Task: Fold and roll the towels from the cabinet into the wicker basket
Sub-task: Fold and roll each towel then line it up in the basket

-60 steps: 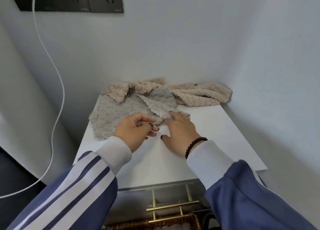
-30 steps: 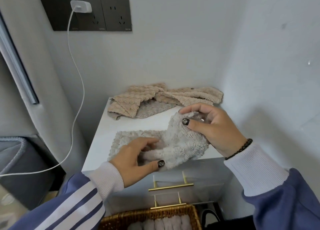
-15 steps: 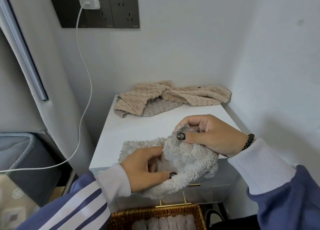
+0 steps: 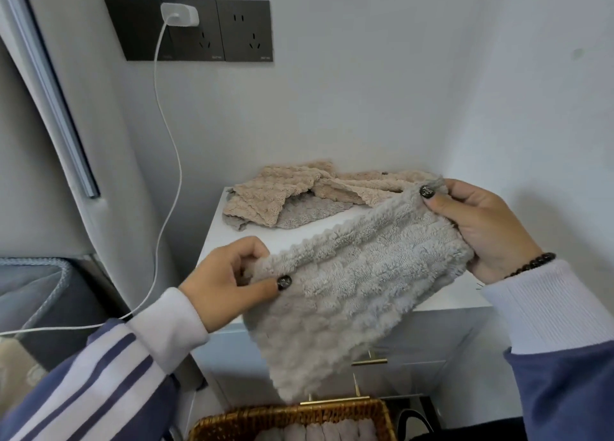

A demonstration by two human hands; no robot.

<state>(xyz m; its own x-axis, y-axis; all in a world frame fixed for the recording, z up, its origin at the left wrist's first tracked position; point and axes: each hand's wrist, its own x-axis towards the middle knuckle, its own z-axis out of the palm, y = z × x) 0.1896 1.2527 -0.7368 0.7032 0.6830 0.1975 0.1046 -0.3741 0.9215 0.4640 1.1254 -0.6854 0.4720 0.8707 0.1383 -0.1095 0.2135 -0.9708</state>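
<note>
A fluffy grey towel (image 4: 345, 294) hangs spread in the air in front of the white cabinet (image 4: 212, 238). My left hand (image 4: 229, 281) pinches its lower left corner and my right hand (image 4: 485, 228) pinches its upper right corner, so the towel stretches diagonally between them and its lower part droops. Below it, at the bottom edge, the wicker basket (image 4: 285, 420) holds several rolled grey towels (image 4: 335, 432). More towels lie crumpled at the back of the cabinet top: beige towels (image 4: 282, 188) over a grey one (image 4: 309, 213).
The cabinet stands in a corner, with walls behind and to the right. Its drawers have brass handles (image 4: 368, 361). A white charger cable (image 4: 167, 161) hangs from a black wall socket (image 4: 179, 19) to the left. A dark cushioned seat (image 4: 33, 291) sits at lower left.
The grey towel was dragged from the back pile to the front edge, then lifted off the top. Both hands have moved apart and stretched it out in the air.
</note>
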